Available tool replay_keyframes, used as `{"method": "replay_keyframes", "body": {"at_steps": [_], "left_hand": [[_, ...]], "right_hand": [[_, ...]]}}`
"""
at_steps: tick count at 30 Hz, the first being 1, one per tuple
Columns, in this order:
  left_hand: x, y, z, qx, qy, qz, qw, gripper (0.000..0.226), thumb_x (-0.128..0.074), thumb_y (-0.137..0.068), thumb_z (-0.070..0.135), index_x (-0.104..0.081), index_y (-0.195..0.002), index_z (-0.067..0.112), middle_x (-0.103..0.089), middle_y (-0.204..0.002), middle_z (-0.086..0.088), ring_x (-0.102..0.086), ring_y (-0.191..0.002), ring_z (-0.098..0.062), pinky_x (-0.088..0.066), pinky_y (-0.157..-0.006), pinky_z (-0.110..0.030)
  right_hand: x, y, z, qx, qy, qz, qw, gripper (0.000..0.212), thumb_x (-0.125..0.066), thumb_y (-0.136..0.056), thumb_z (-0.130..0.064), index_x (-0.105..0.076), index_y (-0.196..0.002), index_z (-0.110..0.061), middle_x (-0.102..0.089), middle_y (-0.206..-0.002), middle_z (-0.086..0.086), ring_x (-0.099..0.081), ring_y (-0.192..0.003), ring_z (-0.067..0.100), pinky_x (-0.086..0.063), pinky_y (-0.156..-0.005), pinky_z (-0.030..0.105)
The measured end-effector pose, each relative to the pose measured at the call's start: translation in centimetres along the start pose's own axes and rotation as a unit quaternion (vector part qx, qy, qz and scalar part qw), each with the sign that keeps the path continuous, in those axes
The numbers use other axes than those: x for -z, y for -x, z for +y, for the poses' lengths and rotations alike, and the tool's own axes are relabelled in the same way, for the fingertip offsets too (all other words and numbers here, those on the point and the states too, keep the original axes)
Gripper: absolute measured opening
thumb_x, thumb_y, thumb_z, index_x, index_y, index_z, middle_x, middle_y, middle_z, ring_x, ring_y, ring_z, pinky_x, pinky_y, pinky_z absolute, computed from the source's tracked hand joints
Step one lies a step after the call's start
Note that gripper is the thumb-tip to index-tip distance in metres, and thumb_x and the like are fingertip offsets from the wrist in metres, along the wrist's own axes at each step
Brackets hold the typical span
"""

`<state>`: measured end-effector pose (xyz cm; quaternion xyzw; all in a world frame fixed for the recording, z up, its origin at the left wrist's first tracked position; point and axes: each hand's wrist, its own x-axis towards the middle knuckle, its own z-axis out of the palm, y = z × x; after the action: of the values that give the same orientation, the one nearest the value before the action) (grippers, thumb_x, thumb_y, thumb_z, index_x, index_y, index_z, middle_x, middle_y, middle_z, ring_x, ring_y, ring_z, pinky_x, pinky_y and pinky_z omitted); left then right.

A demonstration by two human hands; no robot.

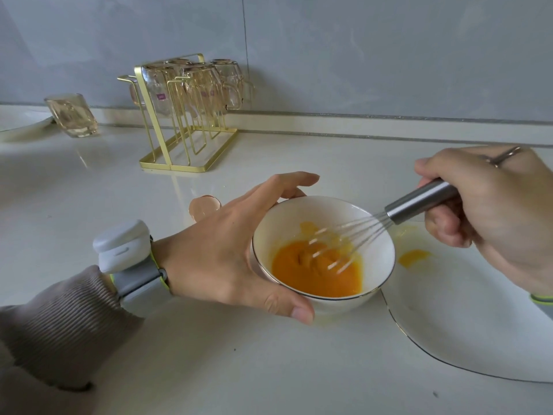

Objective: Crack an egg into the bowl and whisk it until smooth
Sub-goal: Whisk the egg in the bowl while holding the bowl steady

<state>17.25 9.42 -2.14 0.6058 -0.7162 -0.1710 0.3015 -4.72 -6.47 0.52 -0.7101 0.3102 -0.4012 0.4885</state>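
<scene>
While your right hand (490,217) whisks: its fingers are curled tight round the brushed handle of the steel wire whisk (419,203), and the blurred wire loops dip into the egg.
Left hand (227,253): your thumb is on the near side and your fingers wrap the far side of the small white bowl (287,223), steadying it on the pale bench (209,369).
Bowl contents: beaten egg (314,275), orange-yellow and fairly even, is pooled in the bottom, with a smear on the far inner wall.
Step in hand: the cracking looks done, and you are in the whisking.
Next move: it probably calls for more circular strokes with the wires kept low. Keep your left grip firm so the bowl neither skids nor tips, and stop once no streaks show.
Large white plate (463,324): it sits just right of the bowl and carries yellow egg spills (414,256). Whether bowl and plate touch is not clear.
Brown eggshell (203,206): it lies on the bench just behind your left hand.
Farther back: a gold wire rack (179,163) holds upturned clear glasses (197,85). A loose glass (71,115) stands beside another white dish (21,121) at far left.
</scene>
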Motion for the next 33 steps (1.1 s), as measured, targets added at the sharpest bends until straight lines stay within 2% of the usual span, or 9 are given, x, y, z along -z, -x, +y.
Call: {"method": "replay_keyframes", "body": {"at_steps": [4,6,10,13,17,21,25,29,33], "left_hand": [[-0.04,0.01,-0.05,-0.001,-0.004,0.0,1.0,0.123,-0.081,-0.05,0.071,-0.023,-0.153,0.036,-0.049,-0.141,0.017,-0.056,-0.126,0.0,-0.04,-0.096,-0.006],[0.0,0.03,-0.12,-0.005,-0.003,0.001,1.0,0.123,-0.081,-0.05,0.071,-0.023,-0.153,0.035,-0.049,-0.142,0.017,-0.057,-0.126,0.001,-0.039,-0.096,-0.005],[0.01,-0.02,-0.08,-0.007,0.004,0.001,1.0,0.123,-0.069,-0.052,0.088,-0.022,-0.153,0.036,-0.049,-0.141,0.017,-0.057,-0.127,-0.003,-0.043,-0.097,-0.009],[0.0,0.0,-0.12,-0.008,0.003,0.003,1.0,0.125,-0.073,-0.051,0.086,-0.023,-0.153,0.035,-0.05,-0.141,0.016,-0.056,-0.127,-0.001,-0.041,-0.097,-0.007],[0.0,0.08,-0.18,-0.009,0.009,0.003,1.0,0.121,-0.067,-0.053,0.089,-0.023,-0.153,0.035,-0.049,-0.142,0.015,-0.058,-0.127,-0.006,-0.049,-0.098,-0.016],[0.02,0.05,-0.17,-0.008,0.004,0.004,1.0,0.121,-0.067,-0.053,0.089,-0.023,-0.153,0.036,-0.049,-0.142,0.016,-0.058,-0.127,-0.006,-0.047,-0.098,-0.014],[0.04,0.06,-0.17,-0.007,0.003,0.004,1.0,0.122,-0.068,-0.053,0.089,-0.022,-0.153,0.037,-0.05,-0.142,0.015,-0.058,-0.127,-0.008,-0.05,-0.1,-0.023],[0.04,0.1,-0.19,-0.006,0.0,0.006,1.0,0.121,-0.067,-0.052,0.09,-0.023,-0.152,0.038,-0.049,-0.143,0.016,-0.058,-0.128,-0.009,-0.052,-0.101,-0.025],[0.06,0.07,-0.15,-0.006,0.001,0.006,1.0,0.121,-0.066,-0.052,0.09,-0.023,-0.152,0.038,-0.048,-0.144,0.017,-0.058,-0.128,-0.007,-0.051,-0.1,-0.023]], "right_hand": [[0.04,0.09,-0.04,-0.021,-0.027,-0.008,0.999,0.05,-0.06,-0.093,-0.019,-0.051,-0.046,-0.009,-0.038,-0.034,0.006,-0.033,-0.032,0.022,-0.027,-0.039,0.022],[0.09,0.05,-0.06,-0.007,-0.005,0.003,1.0,0.049,-0.06,-0.094,-0.019,-0.048,-0.049,-0.002,-0.041,-0.035,0.005,-0.034,-0.032,0.023,-0.028,-0.038,0.021],[0.12,0.16,-0.12,-0.02,-0.022,-0.011,0.999,0.051,-0.059,-0.093,-0.016,-0.05,-0.043,-0.008,-0.036,-0.033,0.006,-0.031,-0.031,0.022,-0.028,-0.038,0.021],[0.13,0.19,-0.13,0.0,0.005,-0.001,1.0,0.047,-0.059,-0.092,-0.019,-0.05,-0.049,-0.002,-0.04,-0.034,0.006,-0.034,-0.033,0.023,-0.03,-0.038,0.022],[-0.02,0.28,-0.3,-0.027,-0.026,-0.02,0.999,0.049,-0.06,-0.092,-0.018,-0.053,-0.044,-0.011,-0.036,-0.033,0.006,-0.032,-0.032,0.023,-0.028,-0.038,0.023],[0.03,0.2,-0.13,0.003,0.011,0.002,1.0,0.047,-0.062,-0.093,-0.019,-0.057,-0.048,-0.006,-0.043,-0.035,0.006,-0.036,-0.033,0.024,-0.031,-0.039,0.022],[-0.1,0.32,-0.29,-0.019,-0.034,-0.011,0.999,0.053,-0.061,-0.093,-0.018,-0.055,-0.041,-0.012,-0.039,-0.033,0.006,-0.034,-0.03,0.022,-0.029,-0.036,0.021],[0.0,0.27,-0.29,-0.01,-0.002,-0.014,1.0,0.047,-0.061,-0.091,-0.018,-0.054,-0.046,-0.006,-0.041,-0.034,0.007,-0.035,-0.032,0.024,-0.03,-0.039,0.023],[-0.11,0.39,-0.22,-0.001,-0.013,-0.006,1.0,0.05,-0.061,-0.093,-0.018,-0.057,-0.044,-0.009,-0.043,-0.035,0.006,-0.037,-0.032,0.025,-0.03,-0.036,0.023]]}}
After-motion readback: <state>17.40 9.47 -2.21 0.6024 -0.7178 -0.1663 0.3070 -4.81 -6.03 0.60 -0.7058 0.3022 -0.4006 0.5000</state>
